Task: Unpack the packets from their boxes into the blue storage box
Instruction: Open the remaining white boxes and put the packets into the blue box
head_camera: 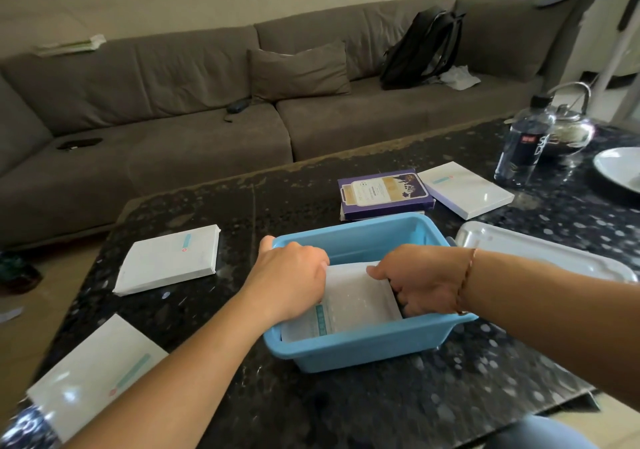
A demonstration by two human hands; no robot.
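Inside blue box [360, 348], white packets [353, 301] were gripped at left edge by left hand [289, 284], at right edge by right hand [420, 280], fingers curled.

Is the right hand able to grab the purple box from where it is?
Probably yes. The right hand is down in the blue box on a white packet. The purple box lies just behind the blue box with nothing on top, so letting go and reaching over should do.
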